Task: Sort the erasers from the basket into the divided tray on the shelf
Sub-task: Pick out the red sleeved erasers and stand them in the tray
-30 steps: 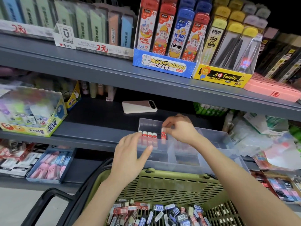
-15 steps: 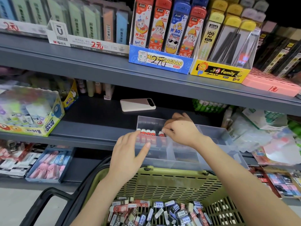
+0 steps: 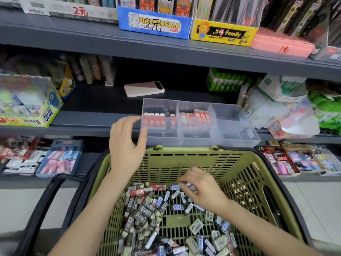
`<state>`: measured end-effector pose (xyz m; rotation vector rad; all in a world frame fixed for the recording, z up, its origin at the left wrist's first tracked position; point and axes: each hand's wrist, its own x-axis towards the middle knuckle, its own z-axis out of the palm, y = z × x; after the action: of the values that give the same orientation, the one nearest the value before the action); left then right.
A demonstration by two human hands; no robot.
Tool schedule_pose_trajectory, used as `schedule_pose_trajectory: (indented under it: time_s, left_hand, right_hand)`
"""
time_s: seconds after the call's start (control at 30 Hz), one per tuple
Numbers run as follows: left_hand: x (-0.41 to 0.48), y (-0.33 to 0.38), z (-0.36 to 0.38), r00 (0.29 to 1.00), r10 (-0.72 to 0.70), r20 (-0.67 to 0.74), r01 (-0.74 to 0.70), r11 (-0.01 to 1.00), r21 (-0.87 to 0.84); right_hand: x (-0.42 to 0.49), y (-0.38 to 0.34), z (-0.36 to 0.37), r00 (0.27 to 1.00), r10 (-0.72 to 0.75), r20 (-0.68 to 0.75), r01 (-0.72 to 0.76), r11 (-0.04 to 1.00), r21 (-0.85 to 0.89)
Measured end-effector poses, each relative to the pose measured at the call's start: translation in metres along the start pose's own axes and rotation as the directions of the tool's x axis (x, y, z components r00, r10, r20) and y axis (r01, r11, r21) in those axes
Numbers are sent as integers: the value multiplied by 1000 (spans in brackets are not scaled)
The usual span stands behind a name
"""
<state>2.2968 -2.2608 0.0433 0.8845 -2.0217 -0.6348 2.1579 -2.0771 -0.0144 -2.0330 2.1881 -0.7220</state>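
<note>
A clear divided tray (image 3: 228,111) sits at the front of the middle shelf. Its left compartment holds a row of red-sleeved erasers (image 3: 156,119), and the middle compartment holds more red ones (image 3: 194,117). Below it an olive-green basket (image 3: 184,161) holds several loose erasers (image 3: 147,209) in grey, blue and red sleeves. My left hand (image 3: 125,145) is open, thumb against the tray's left front corner. My right hand (image 3: 201,189) is down in the basket, fingers curled over the blue and white erasers at the pile's far edge; a grip cannot be made out.
A pink-white phone (image 3: 144,88) lies on the shelf behind the tray. A glue display box (image 3: 29,106) stands at the left, plastic-wrapped packets (image 3: 284,111) crowd the tray's right side. Boxed stock (image 3: 60,157) fills the lower shelf. The basket's black handle (image 3: 44,206) hangs at the left.
My right hand has left the tray's left compartment and dropped into the basket. The left hand stays at the tray's left corner. The view has tilted downward.
</note>
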Motion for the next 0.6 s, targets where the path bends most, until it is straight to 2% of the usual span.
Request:
schedule_pose_trajectory:
  time_s: [0.07, 0.13, 0.23, 0.33, 0.43, 0.5, 0.53, 0.6]
  left_hand:
    - [-13, -3, -12, 996, 14, -87, -17, 999, -34]
    - [-24, -11, -26, 991, -37, -128, 21, 992, -127]
    - [-40, -27, -42, 985, -125, -122, 97, 973, -210]
    - [-52, -38, -48, 976, -203, -77, 179, 953, -246]
    - [-54, -38, -47, 991, -136, -15, 131, 976, -172]
    - [-54, -35, -44, 995, -87, 39, 91, 990, -107]
    - [-54, -34, -44, 995, -81, 59, 87, 992, -96]
    - [-55, -31, -43, 992, -98, 78, 107, 986, -126]
  right_hand:
    - [-8, -3, 32, 952, 172, 253, -188, 982, 37]
    - [-2, -9, 67, 900, 254, 354, -296, 953, 69]
    - [14, -21, 110, 875, 336, 350, -387, 918, 85]
    - [19, -16, 136, 848, 399, 350, -388, 916, -104]
    - [13, -7, 144, 783, 483, 391, -453, 875, -173]
    - [12, 0, 144, 734, 536, 417, -437, 843, -314]
    - [12, 4, 144, 722, 550, 419, -419, 830, -368]
    - [12, 8, 136, 733, 557, 391, -437, 826, -357]
